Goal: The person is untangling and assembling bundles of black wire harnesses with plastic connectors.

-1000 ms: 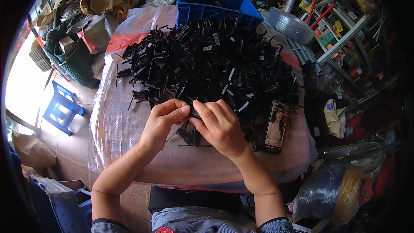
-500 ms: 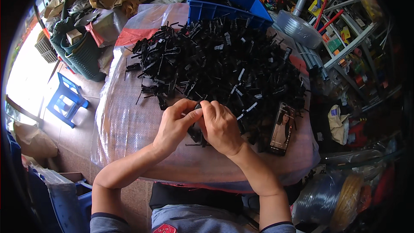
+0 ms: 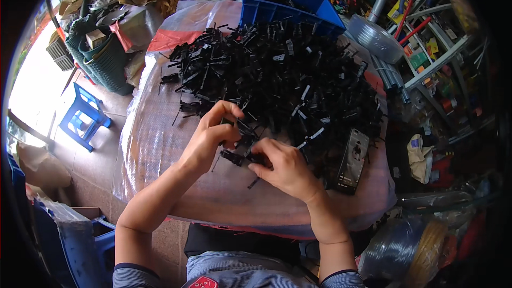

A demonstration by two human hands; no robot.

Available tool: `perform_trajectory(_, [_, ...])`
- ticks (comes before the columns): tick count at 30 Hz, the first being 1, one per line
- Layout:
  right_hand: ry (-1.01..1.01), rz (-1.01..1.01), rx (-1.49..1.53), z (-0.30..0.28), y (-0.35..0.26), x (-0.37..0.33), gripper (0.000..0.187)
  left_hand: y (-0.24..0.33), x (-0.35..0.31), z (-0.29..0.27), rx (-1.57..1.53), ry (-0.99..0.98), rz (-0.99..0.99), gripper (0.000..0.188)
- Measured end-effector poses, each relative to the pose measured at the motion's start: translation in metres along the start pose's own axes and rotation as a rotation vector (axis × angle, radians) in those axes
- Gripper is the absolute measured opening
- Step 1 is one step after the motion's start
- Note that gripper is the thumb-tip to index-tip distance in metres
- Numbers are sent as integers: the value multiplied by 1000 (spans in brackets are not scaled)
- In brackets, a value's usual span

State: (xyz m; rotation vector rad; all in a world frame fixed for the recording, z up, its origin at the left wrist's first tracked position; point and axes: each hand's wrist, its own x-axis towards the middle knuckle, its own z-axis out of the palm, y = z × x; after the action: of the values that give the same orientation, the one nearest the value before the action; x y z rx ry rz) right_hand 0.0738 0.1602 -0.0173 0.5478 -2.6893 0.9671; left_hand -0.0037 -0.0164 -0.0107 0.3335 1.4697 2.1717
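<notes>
A cluttered workshop is shown: black plastic parts (image 3: 277, 74) are heaped on a wrapped table (image 3: 160, 144), ringed by pipes (image 3: 389, 74) and crates (image 3: 288, 2).

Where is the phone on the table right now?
In the head view, the phone lies flat on the plastic-covered table, at the right edge of the pile of black parts, just right of the right hand.

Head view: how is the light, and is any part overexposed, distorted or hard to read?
Head view: daylight from the left burns out the floor near the blue stool; the plastic sheet on the table shows mild glare; fisheye bends the edges and leaves black corners; the pile of black parts is dark with little detail; both the left hand and right hand are sharp.
</notes>
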Motion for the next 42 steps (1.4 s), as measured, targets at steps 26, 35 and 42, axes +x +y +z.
perform_trajectory(26, [381, 36, 709, -2, 10, 7, 17, -17, -9, 16, 320, 15, 244, 16])
perform_trajectory(35, [39, 444, 1267, -1, 14, 10, 8, -17, -11, 18, 752, 15, 754, 20])
perform_trajectory(42, [21, 310, 1089, -13, 8, 7, 18, -16, -10, 19, 721, 51, 678, 16])
